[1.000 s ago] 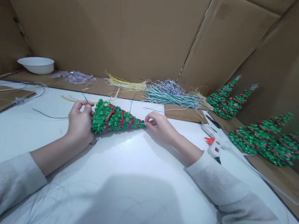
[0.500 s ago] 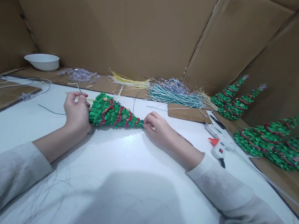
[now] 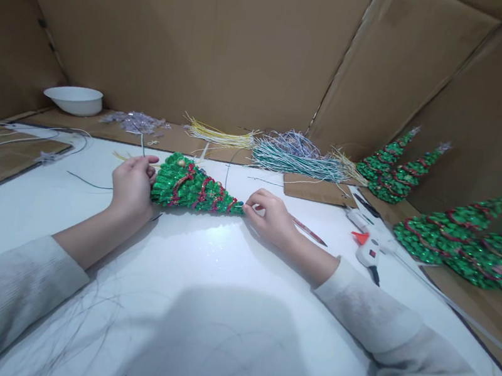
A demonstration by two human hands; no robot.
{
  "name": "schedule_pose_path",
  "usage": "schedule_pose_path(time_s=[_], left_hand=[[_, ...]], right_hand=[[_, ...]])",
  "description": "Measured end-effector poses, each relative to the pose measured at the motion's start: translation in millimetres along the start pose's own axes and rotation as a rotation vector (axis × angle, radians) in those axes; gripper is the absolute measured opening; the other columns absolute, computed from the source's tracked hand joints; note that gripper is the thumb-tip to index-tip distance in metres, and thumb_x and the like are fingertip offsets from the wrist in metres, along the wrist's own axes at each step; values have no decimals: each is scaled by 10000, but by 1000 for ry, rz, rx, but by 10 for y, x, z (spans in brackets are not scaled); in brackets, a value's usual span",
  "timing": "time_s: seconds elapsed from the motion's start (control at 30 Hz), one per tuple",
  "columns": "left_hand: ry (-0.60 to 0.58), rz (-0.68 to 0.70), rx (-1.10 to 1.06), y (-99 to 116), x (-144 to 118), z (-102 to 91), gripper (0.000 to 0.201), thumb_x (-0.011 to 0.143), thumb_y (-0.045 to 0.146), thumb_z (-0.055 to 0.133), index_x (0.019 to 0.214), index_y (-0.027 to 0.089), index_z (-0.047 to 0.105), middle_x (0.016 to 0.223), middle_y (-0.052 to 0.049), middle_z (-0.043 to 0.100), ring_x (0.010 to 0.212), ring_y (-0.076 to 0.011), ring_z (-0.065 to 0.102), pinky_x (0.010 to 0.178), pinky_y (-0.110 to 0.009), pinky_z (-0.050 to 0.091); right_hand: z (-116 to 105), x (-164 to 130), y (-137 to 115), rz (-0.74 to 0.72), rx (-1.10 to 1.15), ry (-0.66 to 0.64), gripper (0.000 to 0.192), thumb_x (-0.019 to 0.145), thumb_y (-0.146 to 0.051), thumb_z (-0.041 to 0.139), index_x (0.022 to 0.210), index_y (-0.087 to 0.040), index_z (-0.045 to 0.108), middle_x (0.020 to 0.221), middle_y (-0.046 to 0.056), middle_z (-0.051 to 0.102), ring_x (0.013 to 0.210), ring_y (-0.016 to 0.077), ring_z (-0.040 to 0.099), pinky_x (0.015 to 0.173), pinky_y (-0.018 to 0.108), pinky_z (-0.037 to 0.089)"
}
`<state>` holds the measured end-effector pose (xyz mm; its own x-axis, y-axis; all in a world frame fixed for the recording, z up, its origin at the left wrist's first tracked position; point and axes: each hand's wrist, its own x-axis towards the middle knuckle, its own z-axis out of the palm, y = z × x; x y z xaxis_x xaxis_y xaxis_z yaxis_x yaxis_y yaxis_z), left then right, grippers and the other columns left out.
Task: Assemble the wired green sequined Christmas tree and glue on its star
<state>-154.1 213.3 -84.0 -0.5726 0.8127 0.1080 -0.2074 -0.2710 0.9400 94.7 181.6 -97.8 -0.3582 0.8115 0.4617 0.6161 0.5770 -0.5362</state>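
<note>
A cone-shaped, green tinsel tree with red garland (image 3: 194,188) lies sideways between both hands over the white table (image 3: 238,265), long axis left-right. The right hand (image 3: 271,218) pinches its tip; the left hand (image 3: 131,187) meets its base, grip hidden.

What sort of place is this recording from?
Probably a small craft workstation, boxed in by cardboard walls: a glue gun lies on the white tabletop, teal strands lie along the back, and decorated green trees line the right side.
</note>
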Motion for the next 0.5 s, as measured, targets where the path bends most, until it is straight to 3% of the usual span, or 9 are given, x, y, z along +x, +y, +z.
schedule_pose_path(time_s=[0.13,0.27,0.5], left_hand=[[-18,-76,0,38,-6,-13,145,816,87,426,755,169,529,487,61,427,373,-84,366,366,-191,259],[-34,-96,2,66,-14,-2,136,783,105,437,743,200,526,450,58,403,364,-109,376,353,-198,267],[-68,64,46,47,-65,31,140,818,174,460,723,177,562,475,70,348,388,-73,308,389,-173,250]], right_hand=[[59,30,-11,115,108,25,153,778,-142,531,632,-165,570,744,27,579,733,135,557,698,253,456],[97,35,-45,208,148,51,145,749,-136,542,610,-158,572,784,32,578,755,131,572,706,248,467],[85,34,-95,319,104,24,155,740,-163,572,587,-149,586,812,45,573,744,142,569,729,284,443]])
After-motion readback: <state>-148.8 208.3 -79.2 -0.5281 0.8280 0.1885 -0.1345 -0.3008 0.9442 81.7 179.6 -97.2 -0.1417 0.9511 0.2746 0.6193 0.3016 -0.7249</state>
